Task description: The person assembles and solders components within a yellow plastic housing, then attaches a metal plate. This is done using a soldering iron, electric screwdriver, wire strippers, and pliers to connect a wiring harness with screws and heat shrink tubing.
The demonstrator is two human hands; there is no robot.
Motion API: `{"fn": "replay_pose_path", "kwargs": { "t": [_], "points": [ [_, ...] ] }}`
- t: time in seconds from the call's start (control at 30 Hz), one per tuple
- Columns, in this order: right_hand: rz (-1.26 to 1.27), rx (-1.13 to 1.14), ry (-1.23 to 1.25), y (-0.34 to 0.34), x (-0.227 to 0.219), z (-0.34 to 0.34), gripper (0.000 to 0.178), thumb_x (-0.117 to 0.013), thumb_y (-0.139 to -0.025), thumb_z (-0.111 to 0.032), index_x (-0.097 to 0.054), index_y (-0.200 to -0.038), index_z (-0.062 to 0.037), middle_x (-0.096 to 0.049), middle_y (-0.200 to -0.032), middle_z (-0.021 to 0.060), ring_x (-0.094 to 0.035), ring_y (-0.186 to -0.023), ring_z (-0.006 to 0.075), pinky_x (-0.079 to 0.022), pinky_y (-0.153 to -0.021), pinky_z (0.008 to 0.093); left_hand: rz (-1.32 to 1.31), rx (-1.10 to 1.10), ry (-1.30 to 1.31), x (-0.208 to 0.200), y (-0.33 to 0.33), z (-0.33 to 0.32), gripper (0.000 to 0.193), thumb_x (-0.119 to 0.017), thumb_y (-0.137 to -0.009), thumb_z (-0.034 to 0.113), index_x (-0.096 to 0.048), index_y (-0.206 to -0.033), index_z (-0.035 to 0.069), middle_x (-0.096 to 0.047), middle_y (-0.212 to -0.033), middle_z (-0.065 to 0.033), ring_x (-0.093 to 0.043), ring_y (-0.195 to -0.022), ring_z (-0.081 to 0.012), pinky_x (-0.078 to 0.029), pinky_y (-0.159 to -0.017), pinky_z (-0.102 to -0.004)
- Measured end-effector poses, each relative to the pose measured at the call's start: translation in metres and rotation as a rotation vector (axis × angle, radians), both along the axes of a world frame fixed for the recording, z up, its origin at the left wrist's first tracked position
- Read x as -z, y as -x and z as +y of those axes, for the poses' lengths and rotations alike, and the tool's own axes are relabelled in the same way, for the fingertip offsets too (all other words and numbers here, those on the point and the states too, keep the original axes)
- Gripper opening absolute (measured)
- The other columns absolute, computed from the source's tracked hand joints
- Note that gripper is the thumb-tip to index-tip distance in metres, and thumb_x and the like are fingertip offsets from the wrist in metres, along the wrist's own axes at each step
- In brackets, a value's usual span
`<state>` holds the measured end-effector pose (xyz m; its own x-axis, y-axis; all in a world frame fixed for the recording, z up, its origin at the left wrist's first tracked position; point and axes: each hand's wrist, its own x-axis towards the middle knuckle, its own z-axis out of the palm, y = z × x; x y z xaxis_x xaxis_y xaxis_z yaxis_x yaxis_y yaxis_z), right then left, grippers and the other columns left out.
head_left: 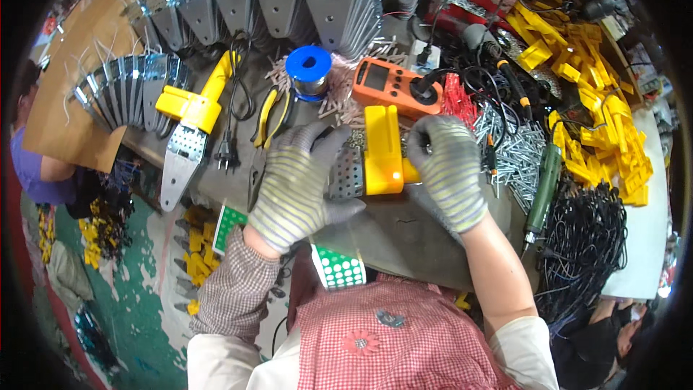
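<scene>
Fingers of the gloved left hand (299, 184) curled close round the perforated plate (345, 173) of the yellow-handled iron (382, 152), thumb tucked beneath at the lower edge. Fingers of the gloved right hand (451, 170) wrapped narrowly against the right side of the yellow handle, fingertips hidden behind it, so cannot tell exactly what they pinch. Iron at centre frame, lying flat on the grey workbench (404, 238), handle pointing up the picture, just below the orange meter (393, 87).

Probably best done so:
- Press the plate down onto the bench with the left palm, to stop the handle twisting.
- Work with the right fingertips only, wrist low and resting on the bench edge.
- Mind the black cables trailing off the meter, right above the handle.
- Mind the pile of loose screws (516, 144) near the right hand; easy to scatter with a sleeve.
- Leave the blue solder spool (309, 65) and yellow-handled pliers (271, 119), upper left of centre, within reach of the left hand.
</scene>
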<state>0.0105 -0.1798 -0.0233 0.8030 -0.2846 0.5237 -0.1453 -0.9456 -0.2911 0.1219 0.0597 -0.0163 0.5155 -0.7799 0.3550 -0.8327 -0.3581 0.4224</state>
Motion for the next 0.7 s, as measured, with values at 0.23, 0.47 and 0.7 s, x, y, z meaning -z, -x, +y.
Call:
{"fn": "replay_pose_path", "kwargs": {
  "t": [0.23,0.47,0.7],
  "points": [
    [0.103,-0.11,-0.214,0.01,-0.029,0.018,0.013,-0.066,-0.093,-0.015,-0.074,-0.097,-0.005,-0.073,-0.093,0.018,-0.071,-0.095,0.0403,-0.055,-0.086,0.0515,0.046,0.029,-0.055,0.018,-0.001,-0.012,0.101,-0.096,-0.061,0.05,-0.057,-0.146,0.01,-0.058,-0.139,-0.0182,-0.055,-0.13,-0.0416,-0.042,-0.114,-0.0531],
    [-0.189,-0.093,0.453,-0.021,-0.119,-0.037,0.039,-0.08,-0.082,-0.01,-0.075,-0.12,-0.0116,-0.073,-0.108,0.007,-0.066,-0.104,0.0326,-0.054,-0.09,0.0445,-0.009,0.018,-0.036,0.011,0.007,-0.003,0.097,-0.097,-0.063,0.036,-0.056,-0.147,0.01,-0.062,-0.137,-0.0191,-0.056,-0.131,-0.0417,-0.041,-0.117,-0.0523],
    [-0.223,-0.604,-0.539,-0.007,-0.167,0.062,0.016,-0.079,-0.092,-0.01,-0.076,-0.104,0.0008,-0.078,-0.092,0.0074,-0.074,-0.086,0.0178,-0.059,-0.083,0.0322,0.577,-0.012,0.243,-0.091,0.035,0.112,0.099,-0.1,-0.06,0.026,-0.057,-0.146,0.003,-0.058,-0.142,-0.0184,-0.065,-0.126,-0.0302,-0.053,-0.106,-0.0421]
  ]
}}
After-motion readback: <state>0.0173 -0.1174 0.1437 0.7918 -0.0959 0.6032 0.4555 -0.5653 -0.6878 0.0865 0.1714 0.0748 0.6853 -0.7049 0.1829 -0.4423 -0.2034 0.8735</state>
